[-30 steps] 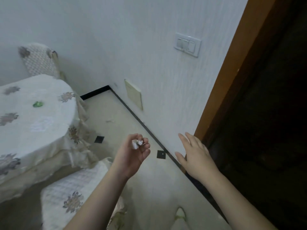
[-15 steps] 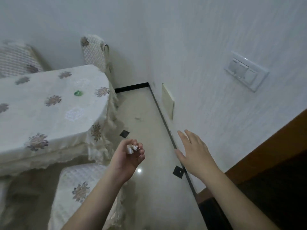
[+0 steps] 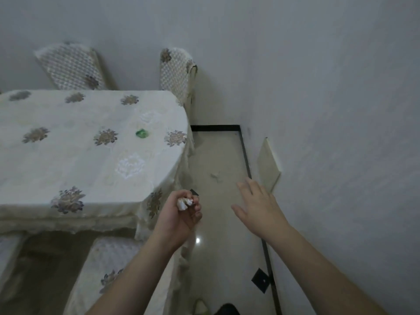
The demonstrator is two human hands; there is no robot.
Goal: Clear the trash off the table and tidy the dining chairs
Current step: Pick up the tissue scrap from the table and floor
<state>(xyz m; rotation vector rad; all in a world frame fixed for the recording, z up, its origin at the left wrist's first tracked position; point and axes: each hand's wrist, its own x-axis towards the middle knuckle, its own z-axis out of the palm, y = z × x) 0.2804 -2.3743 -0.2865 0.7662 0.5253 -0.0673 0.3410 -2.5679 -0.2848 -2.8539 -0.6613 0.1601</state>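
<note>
My left hand (image 3: pixel 179 214) grips a small crumpled white scrap of trash (image 3: pixel 183 203), held in the air off the table's near right corner. My right hand (image 3: pixel 259 205) hovers over the floor with straight, spread fingers and holds nothing. The table (image 3: pixel 68 160) wears a cream cloth with flower prints. A small green scrap (image 3: pixel 142 133) lies on it toward the right end. Another pale scrap (image 3: pixel 216 176) lies on the floor by the wall. Two covered dining chairs (image 3: pixel 72 69) (image 3: pixel 177 73) stand behind the table. A third chair's seat (image 3: pixel 113 269) is below my left arm.
A white wall (image 3: pixel 329 110) runs close along the right, with a pale panel (image 3: pixel 269 164) leaning on it. A narrow strip of glossy tiled floor (image 3: pixel 218 246) with black border lies between table and wall. Dark footwear (image 3: pixel 227 310) shows at the bottom edge.
The view has swung left, away from the doorway and the wall switch, toward the table. Both hands keep their pose; the left still grips the white scrap.
</note>
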